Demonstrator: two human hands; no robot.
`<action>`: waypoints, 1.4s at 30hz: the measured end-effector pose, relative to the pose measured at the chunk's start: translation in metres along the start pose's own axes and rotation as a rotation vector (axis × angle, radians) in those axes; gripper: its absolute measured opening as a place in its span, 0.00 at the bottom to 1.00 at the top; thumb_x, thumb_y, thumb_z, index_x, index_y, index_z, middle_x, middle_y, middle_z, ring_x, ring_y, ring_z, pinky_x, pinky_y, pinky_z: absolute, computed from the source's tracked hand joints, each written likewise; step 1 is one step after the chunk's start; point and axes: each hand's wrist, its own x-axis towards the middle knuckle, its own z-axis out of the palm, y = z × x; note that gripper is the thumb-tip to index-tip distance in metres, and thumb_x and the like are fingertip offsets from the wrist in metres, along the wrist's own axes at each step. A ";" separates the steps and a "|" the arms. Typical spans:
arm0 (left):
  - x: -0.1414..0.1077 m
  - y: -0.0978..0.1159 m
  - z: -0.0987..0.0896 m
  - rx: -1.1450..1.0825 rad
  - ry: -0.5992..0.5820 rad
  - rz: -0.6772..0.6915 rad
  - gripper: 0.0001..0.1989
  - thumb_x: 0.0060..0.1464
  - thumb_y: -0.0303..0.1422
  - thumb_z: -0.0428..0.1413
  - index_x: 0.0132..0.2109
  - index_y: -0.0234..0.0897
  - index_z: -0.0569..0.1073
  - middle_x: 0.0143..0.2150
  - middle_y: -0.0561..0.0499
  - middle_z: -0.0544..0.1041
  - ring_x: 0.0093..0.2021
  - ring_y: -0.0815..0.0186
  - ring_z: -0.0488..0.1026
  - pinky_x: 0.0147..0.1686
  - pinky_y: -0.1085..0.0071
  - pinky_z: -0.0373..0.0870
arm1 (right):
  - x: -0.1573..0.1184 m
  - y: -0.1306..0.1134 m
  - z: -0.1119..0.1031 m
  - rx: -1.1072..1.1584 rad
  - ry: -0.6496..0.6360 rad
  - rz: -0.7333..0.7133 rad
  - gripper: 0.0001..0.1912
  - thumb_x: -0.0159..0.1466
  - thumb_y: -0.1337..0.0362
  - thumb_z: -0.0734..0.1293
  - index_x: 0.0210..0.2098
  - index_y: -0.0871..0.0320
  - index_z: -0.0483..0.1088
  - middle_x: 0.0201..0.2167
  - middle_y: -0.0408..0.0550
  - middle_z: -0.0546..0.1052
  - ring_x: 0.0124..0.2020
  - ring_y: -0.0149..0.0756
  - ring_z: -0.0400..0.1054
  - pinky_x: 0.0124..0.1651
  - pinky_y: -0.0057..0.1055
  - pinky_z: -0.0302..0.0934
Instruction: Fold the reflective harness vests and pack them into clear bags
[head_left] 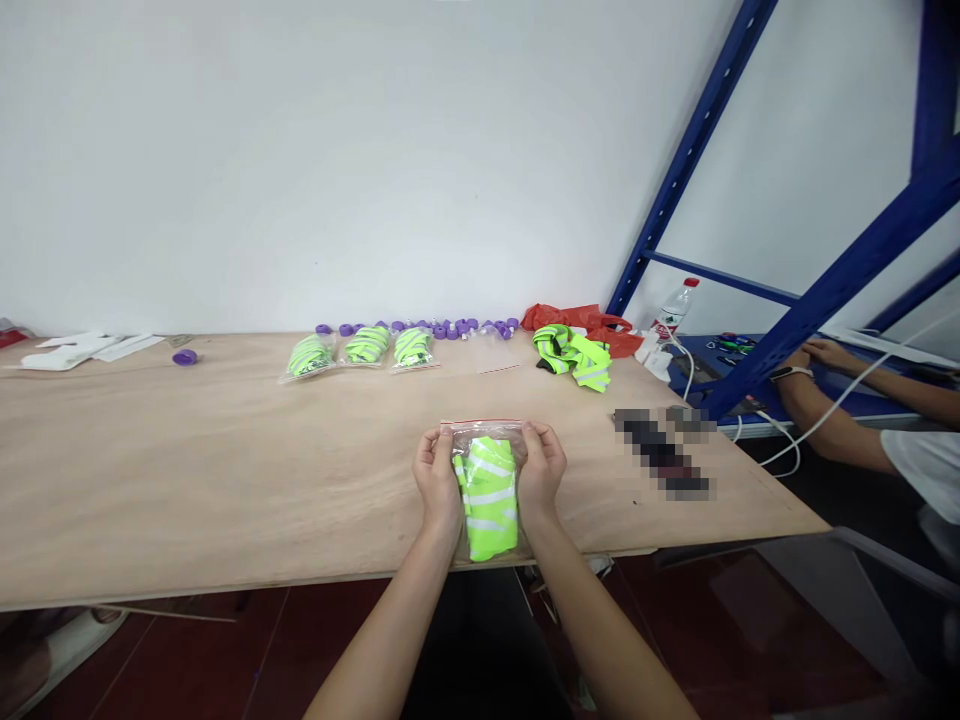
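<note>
Both hands hold a clear zip bag (pixel 489 500) with a folded neon-yellow reflective strap inside, near the table's front edge. My left hand (pixel 437 478) pinches its upper left corner, thumb in front. My right hand (pixel 541 474) grips the upper right corner the same way. The bag's red zip line runs along the top between the hands. Farther back stand three filled bags: a left one (pixel 310 356), a middle one (pixel 367 346) and a right one (pixel 412 350). A loose neon strap (pixel 574 357) lies crumpled to their right.
Purple rings (pixel 457 328) line the wall, with one purple ring (pixel 184 357) apart at left. A flat clear bag (pixel 495 352), red plastic bag (pixel 574 318) and water bottle (pixel 675 308) sit at the back. A blue metal frame (pixel 810 300) rises at right, beside another person's arms (pixel 840 420).
</note>
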 end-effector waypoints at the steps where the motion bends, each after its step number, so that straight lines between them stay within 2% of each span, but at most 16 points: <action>1: 0.001 0.000 0.000 0.001 -0.002 0.001 0.16 0.46 0.43 0.66 0.33 0.36 0.72 0.29 0.56 0.72 0.28 0.70 0.68 0.31 0.75 0.65 | 0.000 0.000 0.000 0.004 0.004 0.003 0.13 0.56 0.55 0.72 0.28 0.56 0.67 0.24 0.39 0.71 0.26 0.32 0.68 0.29 0.27 0.65; 5: 0.004 0.001 -0.002 0.015 -0.014 0.008 0.16 0.46 0.42 0.67 0.33 0.35 0.73 0.29 0.56 0.73 0.29 0.70 0.69 0.32 0.75 0.66 | 0.004 0.001 -0.006 -0.027 0.008 -0.007 0.14 0.54 0.55 0.74 0.28 0.57 0.69 0.25 0.40 0.72 0.27 0.31 0.68 0.30 0.28 0.66; 12: 0.012 0.007 -0.013 0.053 -0.078 0.032 0.15 0.46 0.41 0.68 0.33 0.35 0.75 0.29 0.55 0.75 0.29 0.71 0.70 0.32 0.76 0.65 | 0.015 -0.005 -0.022 -0.126 -0.098 -0.036 0.16 0.54 0.53 0.76 0.29 0.58 0.72 0.28 0.43 0.74 0.30 0.32 0.70 0.33 0.29 0.68; 14: 0.013 0.010 -0.014 0.033 -0.148 -0.003 0.15 0.48 0.41 0.68 0.34 0.36 0.75 0.28 0.56 0.74 0.27 0.72 0.68 0.29 0.77 0.64 | 0.015 -0.008 -0.023 -0.135 -0.118 -0.038 0.16 0.55 0.53 0.75 0.30 0.57 0.72 0.29 0.43 0.74 0.31 0.33 0.70 0.33 0.29 0.68; 17: 0.012 0.018 -0.012 0.074 -0.318 -0.113 0.15 0.49 0.42 0.67 0.35 0.34 0.76 0.28 0.53 0.75 0.27 0.71 0.69 0.28 0.76 0.65 | 0.013 -0.013 -0.021 -0.121 -0.132 -0.022 0.16 0.57 0.52 0.74 0.32 0.57 0.71 0.29 0.43 0.75 0.30 0.33 0.70 0.32 0.29 0.68; 19: 0.011 0.024 -0.010 0.108 -0.368 -0.141 0.17 0.47 0.43 0.68 0.34 0.33 0.77 0.29 0.51 0.77 0.28 0.69 0.71 0.30 0.74 0.67 | 0.011 -0.015 -0.020 -0.110 -0.140 -0.011 0.15 0.57 0.52 0.74 0.33 0.57 0.72 0.29 0.43 0.75 0.29 0.33 0.70 0.32 0.29 0.68; 24: 0.008 0.032 -0.005 0.095 -0.305 -0.038 0.17 0.42 0.42 0.70 0.29 0.34 0.74 0.26 0.53 0.75 0.26 0.69 0.69 0.29 0.74 0.66 | 0.009 -0.022 -0.018 -0.130 -0.305 0.050 0.13 0.56 0.54 0.75 0.33 0.57 0.75 0.32 0.46 0.79 0.31 0.35 0.71 0.34 0.31 0.67; 27: 0.010 0.034 -0.006 0.105 -0.354 -0.029 0.16 0.44 0.42 0.69 0.29 0.35 0.75 0.25 0.54 0.74 0.26 0.70 0.69 0.29 0.75 0.65 | 0.009 -0.029 -0.018 -0.123 -0.318 0.033 0.12 0.55 0.56 0.76 0.29 0.57 0.74 0.28 0.43 0.78 0.27 0.32 0.68 0.31 0.29 0.64; 30: 0.011 0.035 -0.006 0.175 -0.435 -0.082 0.16 0.46 0.44 0.68 0.33 0.33 0.78 0.27 0.51 0.77 0.26 0.68 0.70 0.29 0.74 0.66 | 0.009 -0.039 -0.017 -0.134 -0.309 0.001 0.13 0.54 0.56 0.76 0.27 0.57 0.73 0.25 0.42 0.76 0.24 0.30 0.65 0.27 0.27 0.62; 32: 0.011 0.037 -0.005 0.206 -0.455 -0.095 0.17 0.46 0.44 0.68 0.34 0.32 0.80 0.29 0.48 0.78 0.28 0.66 0.72 0.29 0.73 0.67 | 0.010 -0.045 -0.016 -0.180 -0.350 0.006 0.14 0.54 0.55 0.76 0.27 0.57 0.73 0.24 0.43 0.75 0.23 0.30 0.64 0.27 0.27 0.62; 36: 0.007 0.039 -0.002 0.225 -0.430 0.010 0.15 0.46 0.42 0.68 0.33 0.33 0.80 0.30 0.48 0.79 0.30 0.65 0.73 0.32 0.72 0.68 | 0.014 -0.053 -0.017 -0.270 -0.481 0.020 0.14 0.54 0.53 0.76 0.28 0.58 0.77 0.27 0.46 0.78 0.28 0.34 0.68 0.31 0.30 0.65; 39: 0.007 0.041 -0.002 0.239 -0.424 0.059 0.14 0.47 0.42 0.68 0.31 0.34 0.79 0.29 0.49 0.78 0.30 0.65 0.73 0.32 0.72 0.68 | 0.018 -0.053 -0.018 -0.319 -0.478 -0.046 0.13 0.54 0.54 0.76 0.29 0.57 0.78 0.27 0.46 0.78 0.29 0.36 0.69 0.32 0.30 0.65; 42: 0.009 0.042 -0.002 0.255 -0.493 -0.017 0.16 0.47 0.43 0.68 0.34 0.33 0.81 0.31 0.47 0.80 0.31 0.63 0.74 0.33 0.70 0.69 | 0.019 -0.055 -0.018 -0.323 -0.458 -0.075 0.12 0.54 0.54 0.76 0.27 0.57 0.78 0.25 0.44 0.77 0.27 0.34 0.68 0.31 0.30 0.65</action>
